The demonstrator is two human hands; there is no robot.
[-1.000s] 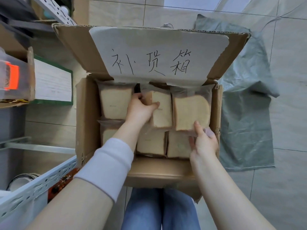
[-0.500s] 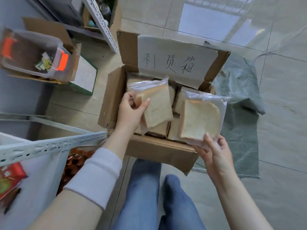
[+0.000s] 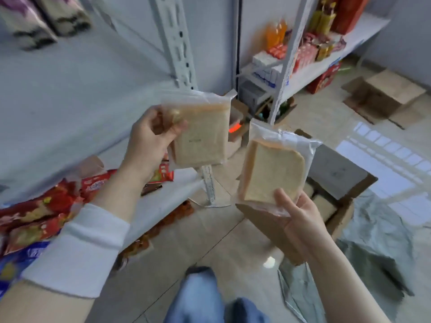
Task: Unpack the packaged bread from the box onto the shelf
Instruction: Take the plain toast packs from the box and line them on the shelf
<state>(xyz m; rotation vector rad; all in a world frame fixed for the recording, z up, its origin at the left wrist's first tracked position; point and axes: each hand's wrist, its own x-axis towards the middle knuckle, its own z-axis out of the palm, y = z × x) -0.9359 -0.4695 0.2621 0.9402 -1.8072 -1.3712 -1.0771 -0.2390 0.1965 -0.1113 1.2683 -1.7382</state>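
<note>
Holding two packs above the floor | left hand [image 3: 149,138]: raised, thumb and curled fingers pinching first bread pack [image 3: 203,136] by its side, upright, before the shelf [image 3: 168,199] | right hand [image 3: 300,220]: palm up, fingers clamped on second bread pack [image 3: 272,173], tilted, over the box [image 3: 341,214].
</note>
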